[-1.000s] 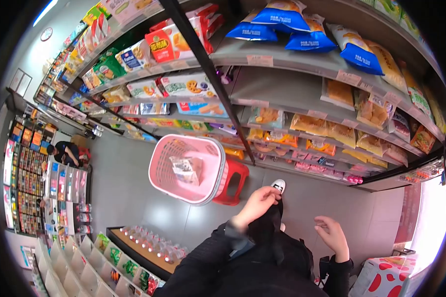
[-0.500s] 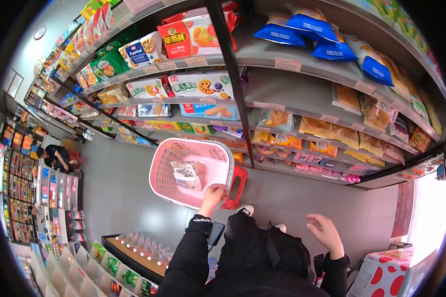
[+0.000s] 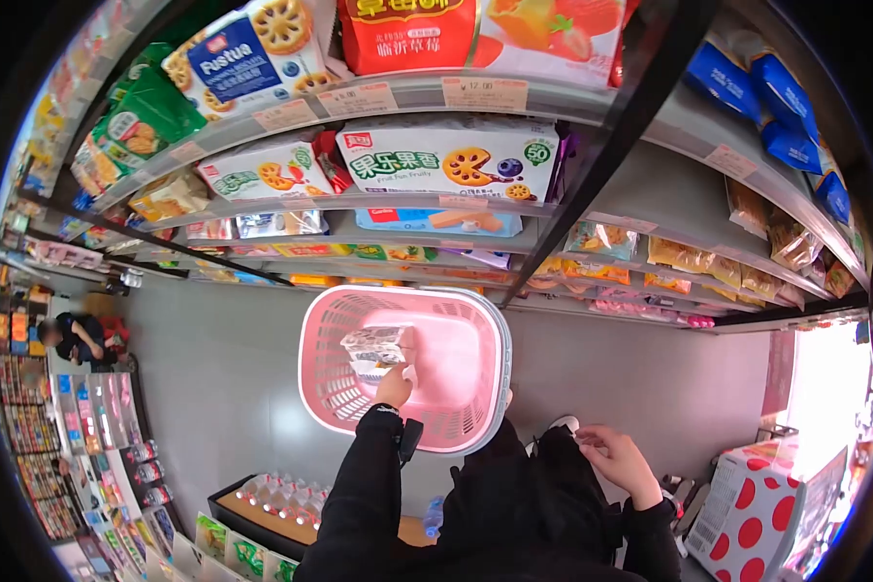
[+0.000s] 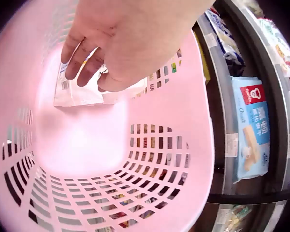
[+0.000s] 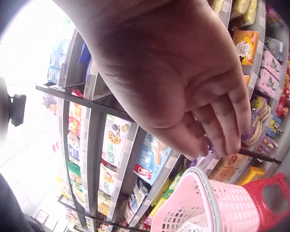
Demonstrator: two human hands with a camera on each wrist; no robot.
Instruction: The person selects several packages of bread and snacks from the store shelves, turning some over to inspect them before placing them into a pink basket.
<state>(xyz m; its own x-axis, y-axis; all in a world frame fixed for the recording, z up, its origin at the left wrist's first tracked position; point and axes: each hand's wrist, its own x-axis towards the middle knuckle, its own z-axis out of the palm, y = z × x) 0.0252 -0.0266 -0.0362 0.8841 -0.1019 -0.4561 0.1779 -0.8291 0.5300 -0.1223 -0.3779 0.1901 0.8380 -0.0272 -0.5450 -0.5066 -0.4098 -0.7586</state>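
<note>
A pink perforated basket (image 3: 456, 354) holds one white printed package (image 3: 371, 347). My left hand (image 3: 394, 386) is inside the basket at the package's near edge. In the left wrist view the hand (image 4: 125, 41) has its fingers apart and slightly bent over the package (image 4: 77, 99), partly covering it; whether they touch it I cannot tell. My right hand (image 3: 619, 461) hangs in front of the body, right of the basket, holding nothing. The right wrist view shows that hand (image 5: 174, 72) with loosely bent fingers, above the basket (image 5: 234, 208).
Shelves of boxed biscuits (image 3: 446, 160) and bagged snacks (image 3: 689, 254) stand beyond the basket. Bottles (image 3: 281, 497) stand on a low display at lower left. A red-dotted box (image 3: 747, 514) is at lower right. Another person (image 3: 78, 338) is at far left.
My left hand has moved from in front of my body, past the basket's rim, down to the package. The view has moved closer to the basket and biscuit shelves. My right hand remains idle.
</note>
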